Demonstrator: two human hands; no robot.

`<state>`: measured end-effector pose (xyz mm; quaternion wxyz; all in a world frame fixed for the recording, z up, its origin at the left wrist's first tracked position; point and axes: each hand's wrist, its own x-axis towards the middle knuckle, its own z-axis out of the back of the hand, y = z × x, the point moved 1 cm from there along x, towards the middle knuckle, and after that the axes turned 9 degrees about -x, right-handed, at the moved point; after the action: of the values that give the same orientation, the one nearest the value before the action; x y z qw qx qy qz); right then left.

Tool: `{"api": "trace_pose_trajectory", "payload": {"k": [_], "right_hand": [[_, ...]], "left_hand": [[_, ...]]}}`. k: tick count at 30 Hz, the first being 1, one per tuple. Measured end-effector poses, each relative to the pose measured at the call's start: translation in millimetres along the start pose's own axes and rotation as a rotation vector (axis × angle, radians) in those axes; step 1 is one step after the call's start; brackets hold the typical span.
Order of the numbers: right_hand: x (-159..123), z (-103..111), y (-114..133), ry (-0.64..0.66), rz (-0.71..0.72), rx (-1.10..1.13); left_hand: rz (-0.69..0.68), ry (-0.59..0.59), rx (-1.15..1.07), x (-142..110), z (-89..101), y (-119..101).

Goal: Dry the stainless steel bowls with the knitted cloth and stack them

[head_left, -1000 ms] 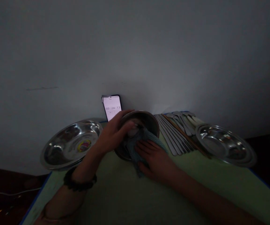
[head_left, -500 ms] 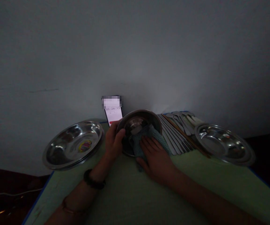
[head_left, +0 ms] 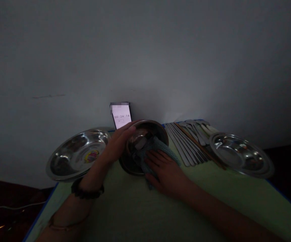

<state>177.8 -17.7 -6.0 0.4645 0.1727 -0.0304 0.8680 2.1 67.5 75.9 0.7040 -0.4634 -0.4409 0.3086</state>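
Note:
A steel bowl [head_left: 157, 129] is tilted at the middle of the table, its inside facing me. My left hand [head_left: 117, 144] grips its left rim, fingers stretched behind the outer wall. My right hand [head_left: 164, 170] presses a blue-green cloth [head_left: 157, 144] against the lower right of the bowl, fingers bent over the fabric. Part of the cloth hangs below the hand. Under the tilted bowl shows another dark metal rim [head_left: 130, 168]; whether it is a separate bowl I cannot tell.
Shiny stacked basins [head_left: 67, 166] stand at the left, steel basins [head_left: 238, 159] at the right. Several pieces of flatware and sticks [head_left: 188, 144] lie between. A phone [head_left: 122, 116] showing a timer leans on the wall behind the green table [head_left: 135, 208].
My left hand has slid up along the rim, its wrist moving left, and the bowl has shifted slightly left and turned. The cloth and my right hand have moved a little left and down.

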Motion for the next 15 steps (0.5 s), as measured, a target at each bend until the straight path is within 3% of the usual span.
{"api": "trace_pose_trajectory", "payload": {"k": [3,7,12,15], "right_hand": [[-1.6,-3.9,-0.8,0.0,-0.08,-0.038],[-2.4,-7.1,-2.4,-0.013,-0.156,-0.092],[-1.5,-4.9,-0.6,-0.007,-0.128,-0.086],[-0.5,-2.9,1.3,-0.007,-0.065,-0.056]], "left_hand": [[-0.072,-0.095,0.027,-7.5,-8.9,16.3],[-0.219,-0.33,0.164,-17.3,-21.2,27.4],[-0.194,-0.439,0.375,-8.4,-7.4,-0.2],[-0.178,-0.388,0.457,-0.4,3.6,-19.8]]}}
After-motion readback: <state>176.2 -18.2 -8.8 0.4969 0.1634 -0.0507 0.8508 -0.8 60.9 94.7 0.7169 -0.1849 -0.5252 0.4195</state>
